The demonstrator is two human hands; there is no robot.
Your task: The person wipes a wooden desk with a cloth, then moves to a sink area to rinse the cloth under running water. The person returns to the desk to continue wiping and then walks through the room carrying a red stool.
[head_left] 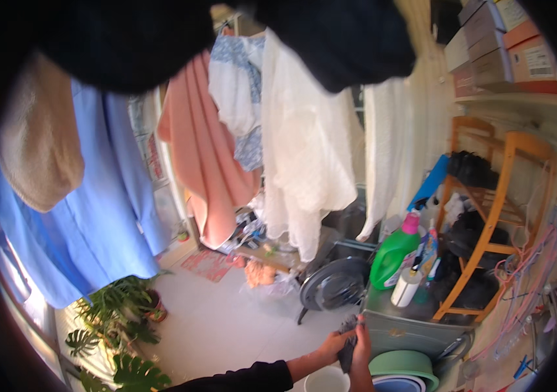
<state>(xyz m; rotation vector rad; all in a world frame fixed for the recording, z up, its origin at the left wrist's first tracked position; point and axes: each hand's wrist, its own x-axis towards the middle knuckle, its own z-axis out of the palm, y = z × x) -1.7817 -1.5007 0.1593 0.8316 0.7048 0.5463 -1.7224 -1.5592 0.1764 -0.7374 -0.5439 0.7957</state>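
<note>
My left hand (333, 345) and my right hand (362, 343) are close together at the lower right of the middle. Between them they hold a crumpled dark grey cloth (347, 349), both hands closed on it. Below the cloth, a white bucket (327, 381) shows its open rim; how far it lies beneath the hands I cannot tell. A green basin (403, 360) with a blue basin (398, 384) stands to the right of the right hand.
A green detergent bottle (391, 259) and a white bottle (406, 289) stand on a grey cabinet (406, 330). Beside them is a wooden rack (486, 230). Blue (107, 196), pink (205, 147) and white garments (303, 142) hang ahead. Potted plants (117, 313) are at left.
</note>
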